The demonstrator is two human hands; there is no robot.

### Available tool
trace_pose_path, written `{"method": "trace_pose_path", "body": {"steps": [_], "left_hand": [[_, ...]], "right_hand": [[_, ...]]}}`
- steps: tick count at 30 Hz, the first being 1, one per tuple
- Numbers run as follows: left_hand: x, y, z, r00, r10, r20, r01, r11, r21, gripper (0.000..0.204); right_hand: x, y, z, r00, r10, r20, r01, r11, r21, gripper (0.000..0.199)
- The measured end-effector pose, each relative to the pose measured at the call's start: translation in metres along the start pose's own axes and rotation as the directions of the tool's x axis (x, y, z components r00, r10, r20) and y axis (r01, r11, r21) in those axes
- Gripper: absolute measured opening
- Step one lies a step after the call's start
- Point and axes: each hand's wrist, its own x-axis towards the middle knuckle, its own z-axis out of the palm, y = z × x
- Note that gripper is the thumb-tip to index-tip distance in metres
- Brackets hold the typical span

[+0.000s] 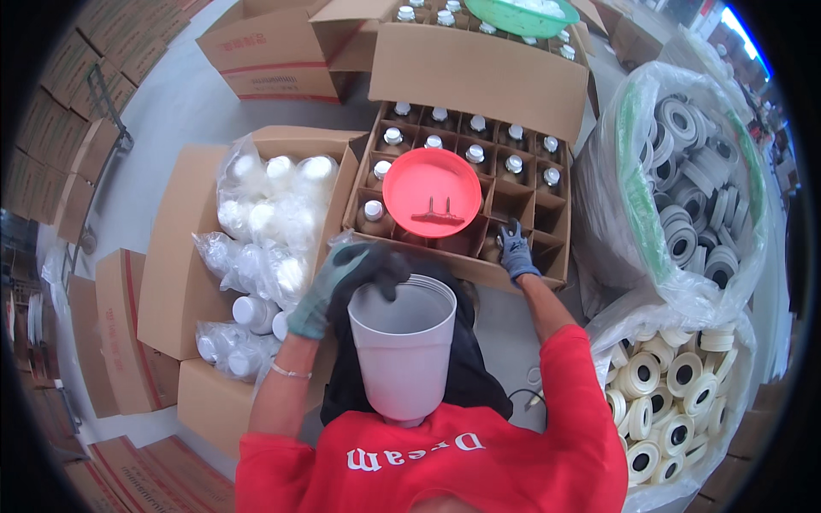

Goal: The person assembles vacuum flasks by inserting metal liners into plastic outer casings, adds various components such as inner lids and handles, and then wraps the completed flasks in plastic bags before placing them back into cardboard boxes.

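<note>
A pale grey plastic container [402,359] with a threaded rim stands between my legs. My left hand [368,269], in a green and dark glove, curls its fingers over the container's left rim. In a divided carton [556,256], my right hand [515,252], in a blue-grey glove, closes at a brownish bottle [490,249] in the near row. The hand partly hides this bottle. Several white-capped bottles [513,165] fill other compartments. On top of the dividers lies a round red tray [415,184], holding a reddish-brown piece with two upright prongs [438,212].
An open box of bagged white bottles [265,205] stands at left. At right are clear bags of grey ring-shaped parts [684,188] and cream ring-shaped parts [676,385]. Behind, another bottle carton carries a green basin [522,17]. Stacked cartons [120,333] line the left.
</note>
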Motion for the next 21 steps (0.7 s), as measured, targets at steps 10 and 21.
{"method": "trace_pose_path", "body": {"steps": [10,21], "left_hand": [[0.055,-0.046,-0.003,0.963,0.268,0.039,-0.269,0.932,0.243,0.042],[0.069,0.029,-0.002,0.877,0.446,-0.18,-0.465,0.881,-0.083,0.079]], "right_hand": [[-0.079,-0.038,-0.222,0.864,-0.106,-0.492,0.201,0.969,0.144,0.062],[-0.111,-0.148,-0.19,0.855,0.063,-0.515,0.495,0.198,0.846,0.02]]}}
